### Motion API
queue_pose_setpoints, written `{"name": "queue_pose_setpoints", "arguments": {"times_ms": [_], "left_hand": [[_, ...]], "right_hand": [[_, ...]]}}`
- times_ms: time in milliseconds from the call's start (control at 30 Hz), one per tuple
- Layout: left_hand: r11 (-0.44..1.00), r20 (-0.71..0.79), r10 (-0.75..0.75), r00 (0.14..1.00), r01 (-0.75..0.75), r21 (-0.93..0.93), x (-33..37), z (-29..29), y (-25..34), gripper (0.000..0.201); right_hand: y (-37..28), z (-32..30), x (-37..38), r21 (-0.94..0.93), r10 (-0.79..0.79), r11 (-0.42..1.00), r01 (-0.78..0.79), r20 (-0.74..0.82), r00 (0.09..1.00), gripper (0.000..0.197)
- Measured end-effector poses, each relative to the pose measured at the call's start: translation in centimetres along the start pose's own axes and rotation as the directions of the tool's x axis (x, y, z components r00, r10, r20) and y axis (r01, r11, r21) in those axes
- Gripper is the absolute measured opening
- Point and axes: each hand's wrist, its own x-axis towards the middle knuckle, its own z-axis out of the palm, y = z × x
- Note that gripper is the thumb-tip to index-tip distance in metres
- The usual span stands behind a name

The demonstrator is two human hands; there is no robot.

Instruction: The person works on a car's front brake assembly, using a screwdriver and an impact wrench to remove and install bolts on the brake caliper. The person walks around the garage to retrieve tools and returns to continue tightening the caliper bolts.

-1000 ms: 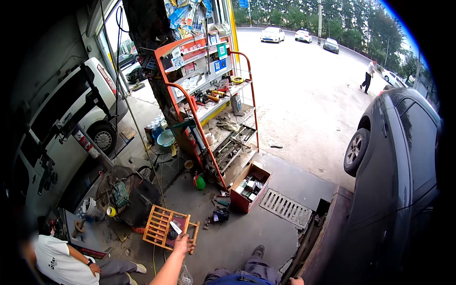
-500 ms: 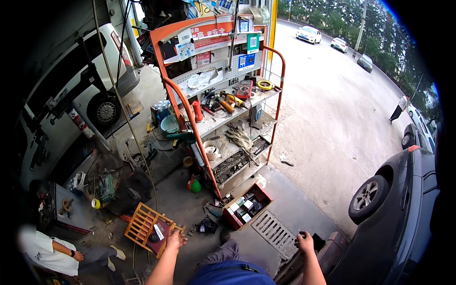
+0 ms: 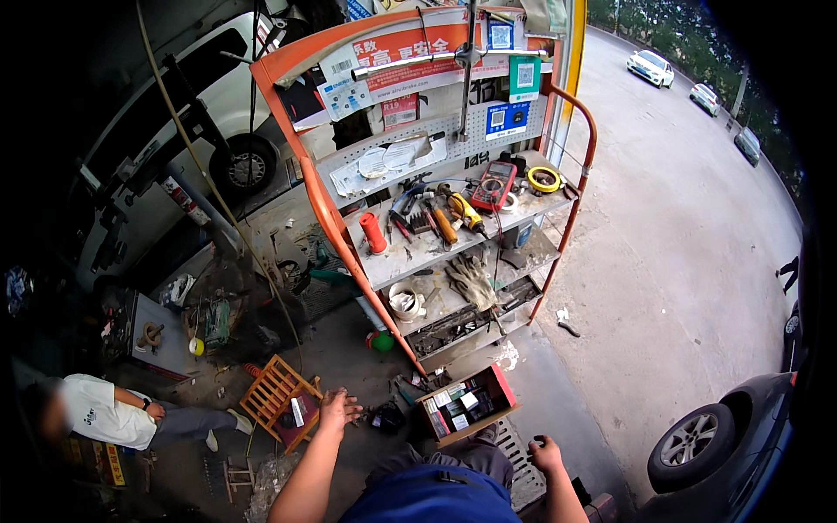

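My left hand (image 3: 338, 410) is held in the air with its fingers spread, nothing in it. It is nearest to a small slatted wooden chair (image 3: 266, 390), and appears apart from it. My right hand (image 3: 546, 454) hangs at the lower right, fingers curled in, with no object visible in it. Between and ahead of the hands, a red open carton (image 3: 503, 386) on the floor holds several small boxes. Just beyond stands an orange-framed shelf rack (image 3: 324, 213) with a multimeter (image 3: 494, 186), a yellow tape roll (image 3: 544, 179), an orange-handled tool (image 3: 443, 224) and grey work gloves (image 3: 472, 281).
A person in a white shirt (image 3: 109, 410) is at the lower left. A dark car (image 3: 741, 444) stands close on the right. A floor grate (image 3: 527, 475) lies beside my right hand. Behind the rack's left side is a white vehicle (image 3: 205, 65); pliers (image 3: 568, 329) lie on the ground at right.
My view has shifted toward the rack, which now looks larger and nearer. The carton appears closer to my body. My left hand's fingers have spread; my right hand's fingers are more curled.
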Motion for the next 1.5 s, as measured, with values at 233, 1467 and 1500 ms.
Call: {"name": "queue_pose_setpoints", "arguments": {"times_ms": [233, 1467, 1500], "left_hand": [[0.994, -0.177, -0.108, 0.978, 0.11, 0.002, -4.4, 4.5, -1.6, 0.025], [0.997, -0.251, -0.077, 0.965, 0.079, -0.002, -7.7, 13.1, -3.7, 0.032], [0.997, -0.262, -0.066, 0.963, 0.071, 0.013, -7.9, 13.3, -3.7, 0.034]], "right_hand": [[-5.3, -6.3, 7.3, -0.054, -0.046, 0.997, 0.05, 0.083, 0.996, 0.047], [-0.2, -11.0, 13.4, -0.025, 0.017, 1.0, -0.011, 0.222, 0.975, 0.039], [0.0, -11.0, 13.4, -0.031, 0.013, 0.999, -0.007, 0.219, 0.976, 0.04]]}}
